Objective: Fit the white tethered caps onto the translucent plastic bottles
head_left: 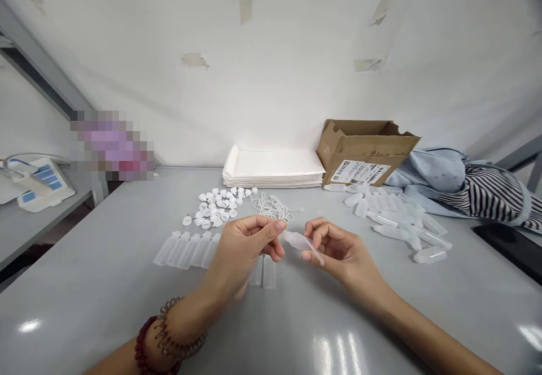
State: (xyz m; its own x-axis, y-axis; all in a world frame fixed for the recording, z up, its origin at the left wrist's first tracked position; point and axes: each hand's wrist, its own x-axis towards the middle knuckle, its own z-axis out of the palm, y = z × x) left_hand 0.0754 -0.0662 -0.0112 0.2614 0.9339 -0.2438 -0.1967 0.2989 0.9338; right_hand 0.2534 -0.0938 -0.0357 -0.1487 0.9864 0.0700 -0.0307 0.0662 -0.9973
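Note:
My right hand [339, 251] is closed around a small translucent plastic bottle [301, 243], held level above the grey table [97, 290]. My left hand [243, 251] pinches at the bottle's tip with thumb and fingers pressed together; what is in the pinch is too small to make out. A row of similar translucent bottles [188, 249] lies side by side just behind and under my left hand. Several small white caps [218, 205] are scattered further back, next to a tangle of white strings [274, 208].
A loose pile of translucent bottles [398, 219] lies at the right. Behind stand an open cardboard box [364, 152] and a stack of white sheets [273, 169]. Striped and blue cloth [478, 188] lies far right. A side table [29, 217] stands at the left.

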